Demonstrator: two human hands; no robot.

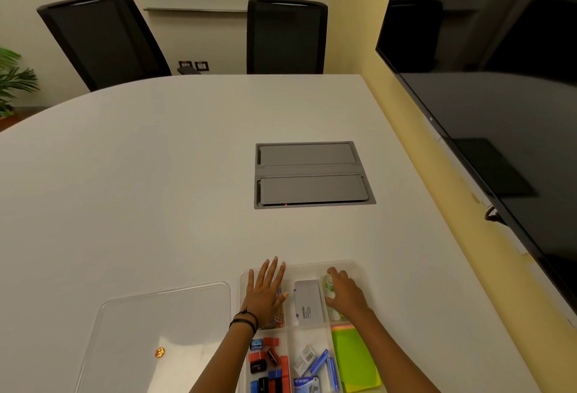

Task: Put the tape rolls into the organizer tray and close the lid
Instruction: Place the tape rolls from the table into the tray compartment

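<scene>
A clear plastic organizer tray (pixel 315 264) with several compartments lies on the white table at the bottom centre. My right hand (pixel 346 294) reaches into its far right compartment, fingers curled over a clear tape roll (pixel 328 283) with a green core. Whether the fingers grip the roll I cannot tell. My left hand (pixel 265 291) lies flat with straight fingers over the tray's far left compartment, on colourful items. The clear lid (pixel 162 314) lies flat on the table to the left of the tray, apart from it, with an orange sticker on it.
The tray also holds a grey box (pixel 307 302), green sticky notes (pixel 352 358), staple boxes (pixel 312 364) and red, blue and black sharpeners (pixel 265 361). A grey cable hatch (pixel 313 174) sits in the table (pixel 156 189) beyond. Two black chairs stand at the far edge; a dark screen hangs at right.
</scene>
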